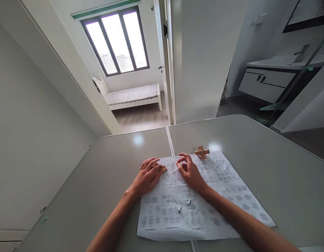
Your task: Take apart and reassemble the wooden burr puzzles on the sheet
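A sheet of paper [175, 189] printed with rows of small diagrams lies under both my hands. At its upper left, my left hand [148, 174] lies over a small flat wooden piece [163, 168], fingers bent across it. Only the right end of that piece shows, with dark marks or holes on it. My right hand [189, 171] hovers over the upper middle of the sheet, thumb and index fingertip together; anything between them is too small to make out. Beyond it, a cross-shaped wooden puzzle [202, 152] stands at the sheet's top edge.
Two small twisted metal pieces, one left [180, 210] and one right [189, 202], lie on the lower part of the paper. The grey table [112, 182] has a seam down its middle. Past it are a doorway, a bed [133, 94] and a sink cabinet [267, 82].
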Available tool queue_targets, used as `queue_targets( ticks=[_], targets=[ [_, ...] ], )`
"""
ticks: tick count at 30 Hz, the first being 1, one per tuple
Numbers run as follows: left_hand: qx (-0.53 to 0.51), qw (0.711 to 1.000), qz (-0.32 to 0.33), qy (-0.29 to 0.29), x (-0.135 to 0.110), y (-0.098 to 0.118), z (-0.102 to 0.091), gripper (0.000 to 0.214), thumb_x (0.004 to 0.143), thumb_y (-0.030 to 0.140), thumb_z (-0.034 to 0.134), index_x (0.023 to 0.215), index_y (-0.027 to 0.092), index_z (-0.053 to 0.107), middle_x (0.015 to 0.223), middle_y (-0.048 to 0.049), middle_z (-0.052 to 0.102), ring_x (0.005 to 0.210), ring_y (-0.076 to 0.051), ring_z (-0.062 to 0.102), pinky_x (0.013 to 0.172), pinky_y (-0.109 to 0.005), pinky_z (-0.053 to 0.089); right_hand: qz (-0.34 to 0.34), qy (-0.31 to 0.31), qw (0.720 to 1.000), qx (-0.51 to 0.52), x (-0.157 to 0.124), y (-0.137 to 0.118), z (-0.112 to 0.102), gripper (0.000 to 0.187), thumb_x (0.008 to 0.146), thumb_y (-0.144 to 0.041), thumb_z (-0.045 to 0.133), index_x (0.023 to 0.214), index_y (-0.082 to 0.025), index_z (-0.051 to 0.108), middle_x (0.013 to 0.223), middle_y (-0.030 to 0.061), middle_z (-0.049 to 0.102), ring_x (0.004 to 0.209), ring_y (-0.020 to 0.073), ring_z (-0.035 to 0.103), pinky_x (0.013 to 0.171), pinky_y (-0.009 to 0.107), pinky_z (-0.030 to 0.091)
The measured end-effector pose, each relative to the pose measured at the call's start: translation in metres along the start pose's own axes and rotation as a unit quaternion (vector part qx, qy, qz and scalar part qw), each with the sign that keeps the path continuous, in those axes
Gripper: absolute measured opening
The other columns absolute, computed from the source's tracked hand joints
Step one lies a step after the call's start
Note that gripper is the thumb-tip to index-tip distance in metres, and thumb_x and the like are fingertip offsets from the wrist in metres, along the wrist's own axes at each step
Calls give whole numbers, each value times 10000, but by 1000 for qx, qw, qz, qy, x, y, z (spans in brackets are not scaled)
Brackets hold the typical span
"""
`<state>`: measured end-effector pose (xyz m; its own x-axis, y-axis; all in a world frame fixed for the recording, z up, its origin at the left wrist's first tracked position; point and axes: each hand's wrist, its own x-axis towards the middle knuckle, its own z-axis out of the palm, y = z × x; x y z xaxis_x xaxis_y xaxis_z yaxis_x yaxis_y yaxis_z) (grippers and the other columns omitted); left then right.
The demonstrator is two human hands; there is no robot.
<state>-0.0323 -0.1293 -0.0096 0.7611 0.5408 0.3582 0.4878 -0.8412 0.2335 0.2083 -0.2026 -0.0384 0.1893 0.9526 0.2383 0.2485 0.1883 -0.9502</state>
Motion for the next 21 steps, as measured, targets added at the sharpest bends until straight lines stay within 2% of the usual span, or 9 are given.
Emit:
queue_targets(
  ticks=[4,10,16,21],
  targets=[
    [16,1000,-9,7,-1,-3,3,359,1051,240,498,1401,268,572,1493,-93,580,1434,-275,487,1221,-542,381,46,66,994,74,4,2,-4,449,954,-390,537,1329,-238,343,1064,38,643,514,106,594,470,251,496],
    [31,999,-21,4,-4,-8,8,401,1035,170,460,1422,247,531,1512,-104,552,1443,-280,468,1208,-534,392,110,115,972,171,10,5,-14,575,886,-464,615,1327,-300,285,1099,34,639,434,111,627,272,186,390],
    [43,999,-26,13,-5,-9,8,416,993,131,472,1387,233,558,1510,-106,541,1438,-287,460,1177,-500,426,143,168,949,226,16,5,-18,602,836,-430,680,1298,-332,306,1066,12,635,438,110,630,251,162,374],
    [42,999,-22,17,-5,-8,8,419,975,142,513,1374,246,585,1493,-100,558,1445,-289,457,1174,-494,435,151,194,941,233,21,9,-25,616,836,-385,661,1314,-348,275,1037,-4,633,444,128,649,260,161,345]
  ],
)
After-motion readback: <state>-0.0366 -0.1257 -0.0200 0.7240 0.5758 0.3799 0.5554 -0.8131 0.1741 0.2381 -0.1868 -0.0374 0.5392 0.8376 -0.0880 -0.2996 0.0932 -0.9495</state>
